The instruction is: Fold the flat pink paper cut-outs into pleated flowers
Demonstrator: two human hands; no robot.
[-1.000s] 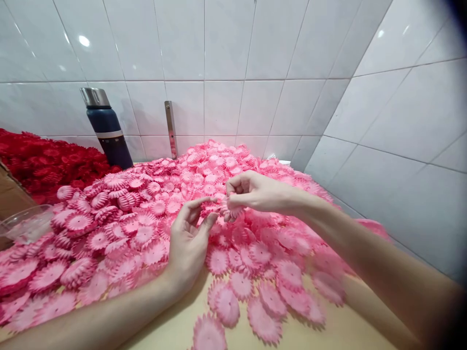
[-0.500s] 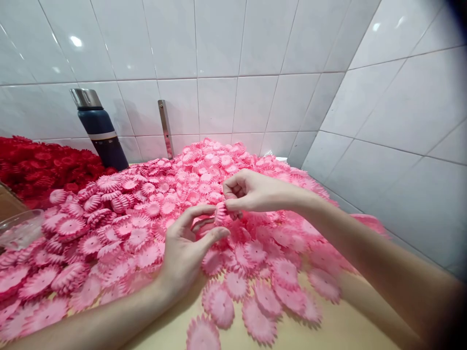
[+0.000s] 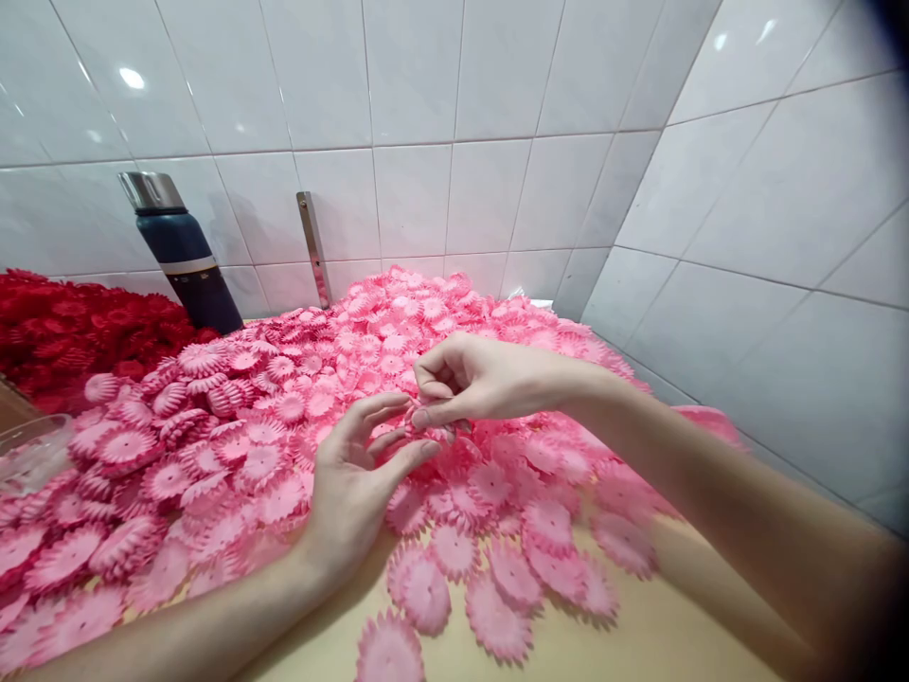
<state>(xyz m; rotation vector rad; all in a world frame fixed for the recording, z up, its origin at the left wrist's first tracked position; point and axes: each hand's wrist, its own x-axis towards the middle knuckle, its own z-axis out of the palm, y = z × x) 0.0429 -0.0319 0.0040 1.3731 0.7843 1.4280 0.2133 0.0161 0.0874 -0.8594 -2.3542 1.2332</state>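
Note:
Both hands meet over a heap of pink flower-shaped petal discs (image 3: pixel 262 464) with notched rims and small centre holes. Between the fingertips is one pink petal disc (image 3: pixel 410 420), mostly covered by the right thumb. My right hand (image 3: pixel 475 379) comes in from the right and pinches this disc between thumb and curled fingers. Lower and to the left, my left hand (image 3: pixel 355 474) is curved around the disc's other side, fingertips at its edge and thumb beneath. Several loose discs (image 3: pixel 501 620) lie flat on the yellowish tabletop (image 3: pixel 319 635) nearer to me.
A dark blue bottle (image 3: pixel 188 260) with a steel cap stands at the back left, beside a pile of red petal pieces (image 3: pixel 78 327). A clear plastic tub (image 3: pixel 35 450) is at the left edge. A metal strip (image 3: pixel 312 246) leans on the tiled wall (image 3: pixel 418 85).
My right hand has shifted slightly left and its thumb now covers most of the disc, which showed edge-on before. My left hand keeps its curved pose. The view has moved a little.

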